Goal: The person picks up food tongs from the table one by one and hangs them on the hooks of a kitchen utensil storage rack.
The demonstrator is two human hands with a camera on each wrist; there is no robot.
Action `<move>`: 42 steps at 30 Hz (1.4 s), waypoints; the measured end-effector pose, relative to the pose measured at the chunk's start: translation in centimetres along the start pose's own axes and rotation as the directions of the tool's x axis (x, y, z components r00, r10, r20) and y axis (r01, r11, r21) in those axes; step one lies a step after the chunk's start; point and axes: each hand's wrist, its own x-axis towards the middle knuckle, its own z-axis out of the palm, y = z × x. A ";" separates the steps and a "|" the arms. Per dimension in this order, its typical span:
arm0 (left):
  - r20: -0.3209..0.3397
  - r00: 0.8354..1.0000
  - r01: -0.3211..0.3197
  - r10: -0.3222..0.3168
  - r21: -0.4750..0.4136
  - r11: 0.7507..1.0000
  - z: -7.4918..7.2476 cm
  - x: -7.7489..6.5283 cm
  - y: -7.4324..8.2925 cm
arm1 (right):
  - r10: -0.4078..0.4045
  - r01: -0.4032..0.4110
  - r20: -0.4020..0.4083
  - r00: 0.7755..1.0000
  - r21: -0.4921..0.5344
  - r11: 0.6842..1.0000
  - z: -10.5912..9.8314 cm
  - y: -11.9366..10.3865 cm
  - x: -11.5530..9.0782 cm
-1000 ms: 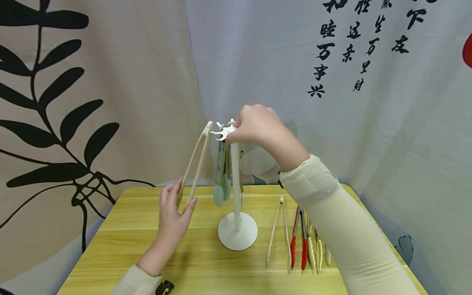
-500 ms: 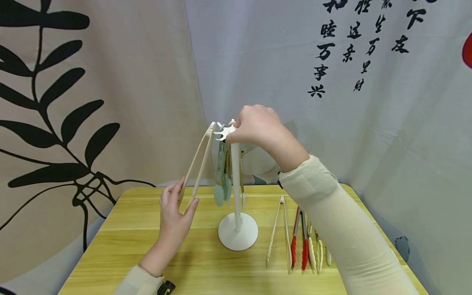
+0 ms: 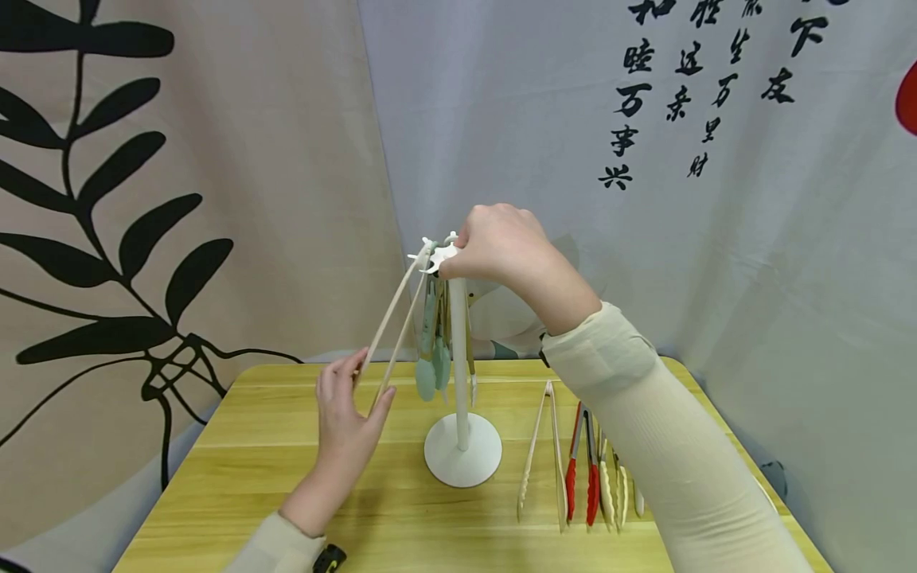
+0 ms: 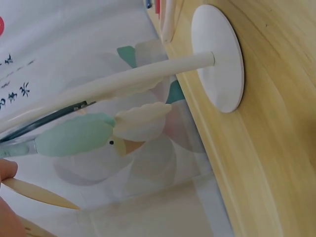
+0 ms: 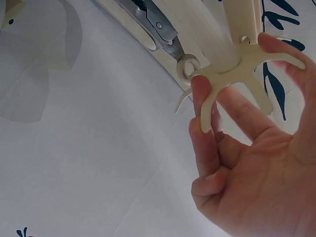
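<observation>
My left hand (image 3: 349, 422) holds cream tongs (image 3: 392, 310) near their lower ends, thumb on one arm and fingers on the other. The tongs lean to the right, their joined top at the white hooked head (image 3: 442, 255) of a stand (image 3: 460, 358). A hole shows in that top end (image 5: 242, 19) beside a hook in the right wrist view; whether the hook passes through it I cannot tell. My right hand (image 3: 505, 247) grips the hooked head from above, fingers curled among the hooks. Green-tipped tongs (image 3: 426, 378) and metal-jointed tongs (image 5: 160, 24) hang from the stand.
Right of the stand's round base (image 3: 462, 461), several tongs lie on the wooden table (image 3: 272, 477): pale ones (image 3: 556, 454), red-tipped ones (image 3: 592, 493) and cream-tipped ones (image 3: 606, 493), partly behind my right sleeve (image 3: 666, 430). A printed curtain (image 3: 301, 159) hangs behind.
My left hand has moved right and turned the tongs slightly, bringing their top from left of the hooks up against the hooked head. My right hand has stayed in place.
</observation>
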 end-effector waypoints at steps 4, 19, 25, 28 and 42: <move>-0.001 1.000 -0.002 0.002 0.005 1.000 0.4 -0.1 0.2 | -0.003 0.003 -0.004 1.000 -0.002 1.000 0.0 0.1 -0.1; 0.025 0.999 -0.038 0.036 0.062 0.997 2.9 -1.1 1.1 | -0.008 0.007 -0.040 0.999 -0.023 1.000 0.3 0.1 -0.2; 0.071 0.996 -0.064 0.059 0.071 0.995 3.8 -1.5 1.2 | -0.004 0.004 -0.059 0.998 -0.008 1.000 0.6 0.1 -0.3; 0.083 0.994 -0.084 0.078 0.070 0.994 4.0 -1.7 1.3 | 0.001 -0.001 -0.064 0.998 -0.001 1.000 0.7 0.0 -0.4; 0.152 0.984 -0.103 0.090 0.077 0.992 4.6 -1.9 1.4 | 0.040 -0.040 -0.010 0.999 0.028 0.999 0.4 0.1 -0.5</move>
